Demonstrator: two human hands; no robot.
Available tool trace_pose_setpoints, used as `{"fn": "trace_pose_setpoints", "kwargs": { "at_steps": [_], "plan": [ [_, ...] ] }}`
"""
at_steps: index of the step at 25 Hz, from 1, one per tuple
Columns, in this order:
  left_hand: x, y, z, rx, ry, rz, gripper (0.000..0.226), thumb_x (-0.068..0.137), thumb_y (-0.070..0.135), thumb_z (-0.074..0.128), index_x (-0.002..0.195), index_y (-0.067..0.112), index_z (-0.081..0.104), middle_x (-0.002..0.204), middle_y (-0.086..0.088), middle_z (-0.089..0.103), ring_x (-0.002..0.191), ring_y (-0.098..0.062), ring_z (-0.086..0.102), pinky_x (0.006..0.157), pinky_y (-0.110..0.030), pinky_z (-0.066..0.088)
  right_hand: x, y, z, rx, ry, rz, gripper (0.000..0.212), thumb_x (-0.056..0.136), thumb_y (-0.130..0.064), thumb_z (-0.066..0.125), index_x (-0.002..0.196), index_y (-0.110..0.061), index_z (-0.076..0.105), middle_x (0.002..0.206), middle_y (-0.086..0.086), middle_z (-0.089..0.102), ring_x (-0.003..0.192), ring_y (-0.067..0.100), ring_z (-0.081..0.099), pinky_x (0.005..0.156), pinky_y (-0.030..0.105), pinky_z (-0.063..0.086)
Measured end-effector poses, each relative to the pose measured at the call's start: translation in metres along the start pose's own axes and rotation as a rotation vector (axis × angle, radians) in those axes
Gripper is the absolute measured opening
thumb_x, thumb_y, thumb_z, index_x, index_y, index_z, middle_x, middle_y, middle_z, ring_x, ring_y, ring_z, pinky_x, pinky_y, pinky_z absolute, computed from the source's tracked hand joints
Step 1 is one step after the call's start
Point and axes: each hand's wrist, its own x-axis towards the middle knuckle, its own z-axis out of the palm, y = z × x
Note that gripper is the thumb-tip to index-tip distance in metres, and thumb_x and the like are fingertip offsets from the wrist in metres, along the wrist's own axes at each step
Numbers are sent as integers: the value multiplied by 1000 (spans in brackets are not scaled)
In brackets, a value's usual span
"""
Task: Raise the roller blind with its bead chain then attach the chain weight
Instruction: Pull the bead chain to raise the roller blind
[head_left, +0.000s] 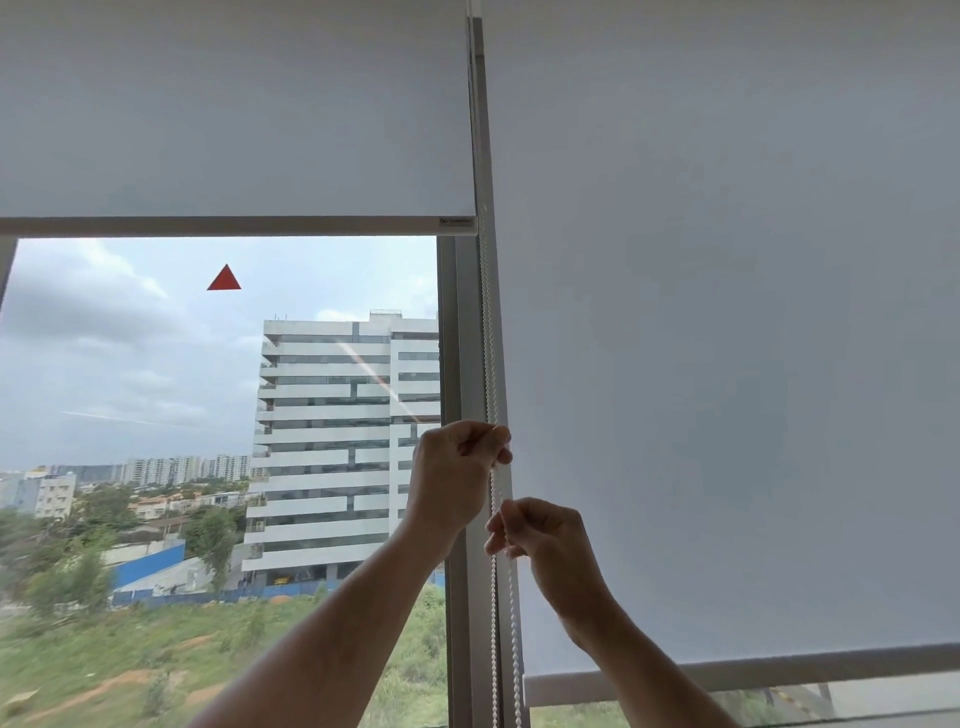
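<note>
A white roller blind (234, 119) covers the upper part of the left window, its bottom bar (234, 226) well above the middle of the glass. The white bead chain (489, 338) hangs down the frame between the two blinds. My left hand (454, 478) is pinched on one strand of the chain, higher up. Just below it and to the right, my right hand (540, 540) is pinched on the chain too. Two strands (506, 649) run down below my hands and out of view. No chain weight is visible.
A second white roller blind (727, 338) on the right hangs much lower, its bottom bar (753, 667) near the sill. A grey window frame post (460, 338) stands between the panes. A red triangle sticker (224, 279) is on the left glass.
</note>
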Motion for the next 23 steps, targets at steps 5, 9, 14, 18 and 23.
{"fn": "trace_pose_setpoints", "kwargs": {
  "at_steps": [5, 9, 14, 18, 23],
  "plan": [
    [-1, 0, -5, 58, 15, 62, 11, 89, 22, 68, 82, 20, 76, 68, 9, 73, 66, -3, 69, 67, -18, 51, 28, -18, -11, 124, 119, 52, 49, 92, -55, 40, 85, -22, 75, 82, 1, 79, 79, 20, 75, 78, 38, 53],
    [-13, -4, -3, 54, -21, 71, 12, 88, 21, 69, 81, 18, 78, 67, 3, 75, 66, -10, 71, 69, -28, 57, 53, -50, -3, 41, 140, -12, 44, 98, -53, 38, 91, -25, 70, 84, -2, 77, 78, 16, 74, 68, 25, 57],
    [-27, -16, -3, 61, -47, 52, 16, 88, 23, 69, 75, 18, 77, 62, 9, 73, 52, 3, 59, 58, -12, 41, 81, -85, 7, 18, 93, -51, 36, 102, -42, 41, 109, -15, 63, 82, -2, 74, 63, 3, 71, 61, 19, 49],
    [-38, -21, -3, 70, -80, 31, 18, 88, 25, 69, 71, 22, 75, 64, 10, 73, 45, 4, 52, 50, -10, 40, 93, -101, 10, 4, 96, -49, 27, 106, -26, 39, 96, -17, 63, 64, -4, 68, 53, 4, 67, 59, 22, 50],
    [-42, -21, -7, 135, -141, 56, 18, 87, 26, 70, 70, 29, 73, 68, 11, 75, 61, -13, 65, 64, -22, 51, 86, -98, 7, -56, 127, -117, 35, 98, -1, 37, 75, -14, 60, 50, -3, 57, 44, 5, 59, 64, 27, 55]
  ]
}}
